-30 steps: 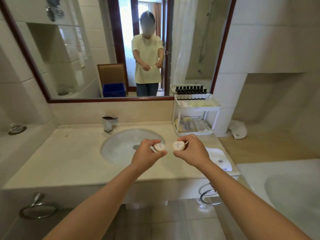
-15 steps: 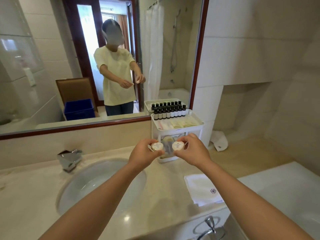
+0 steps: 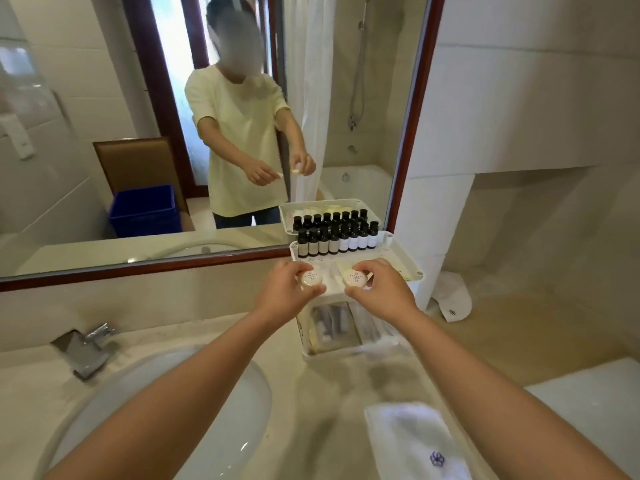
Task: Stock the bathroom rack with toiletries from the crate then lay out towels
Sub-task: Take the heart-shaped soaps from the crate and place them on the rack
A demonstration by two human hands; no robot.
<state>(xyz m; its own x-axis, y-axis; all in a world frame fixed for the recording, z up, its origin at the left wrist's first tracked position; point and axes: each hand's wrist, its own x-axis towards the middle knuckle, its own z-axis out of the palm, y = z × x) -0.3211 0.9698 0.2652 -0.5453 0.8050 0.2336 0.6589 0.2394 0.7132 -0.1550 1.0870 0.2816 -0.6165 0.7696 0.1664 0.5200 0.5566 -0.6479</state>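
Head | L hand (image 3: 286,295) pinches small round cream soap puck (image 3: 311,278) by rim; R hand (image 3: 385,294) pinches its twin (image 3: 355,279) | next: set both flat on white plastic two-tier rack (image 3: 406,258), top tray, front of black-capped bottles (image 3: 335,238); don't knock row.

A wide mirror (image 3: 86,109) with a dark red-brown frame (image 3: 138,268) fills the wall ahead of me. In its glass I see a brown chair (image 3: 138,164), a white shower curtain (image 3: 308,81) and a shower hose (image 3: 358,81) hanging on the tiles. Below me lies a pale marble countertop (image 3: 27,393) with a white oval basin (image 3: 239,417) set into it, and a chrome faucet (image 3: 88,348) stands at the basin's far left edge. To my right is the white bathtub (image 3: 588,403), under a pale tiled wall (image 3: 536,98).
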